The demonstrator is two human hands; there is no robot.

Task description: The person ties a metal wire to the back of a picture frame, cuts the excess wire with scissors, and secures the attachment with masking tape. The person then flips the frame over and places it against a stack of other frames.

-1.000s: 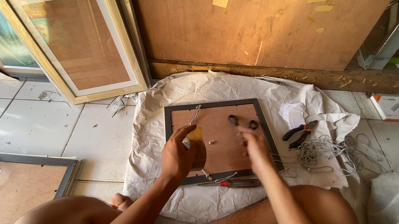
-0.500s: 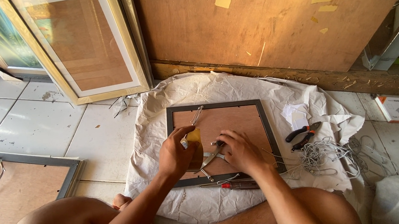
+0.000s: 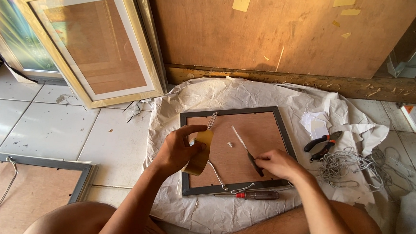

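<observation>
the left hand (image 3: 177, 149) gripped a tan tape roll (image 3: 199, 153) at centre frame. the right hand (image 3: 278, 164) pinched a thin blade tool (image 3: 247, 150), its handle hidden. both were over the dark rectangular frame (image 3: 285, 141), brown backing up, on crumpled white paper (image 3: 216, 97). a screwdriver (image 3: 257, 195) lay just below.

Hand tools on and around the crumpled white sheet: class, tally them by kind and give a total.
Knife, in the right hand: 1
Screwdriver with red collar: 1
Pliers with orange and black handles: 1
Tape roll, in the left hand: 1
Total: 4
</observation>
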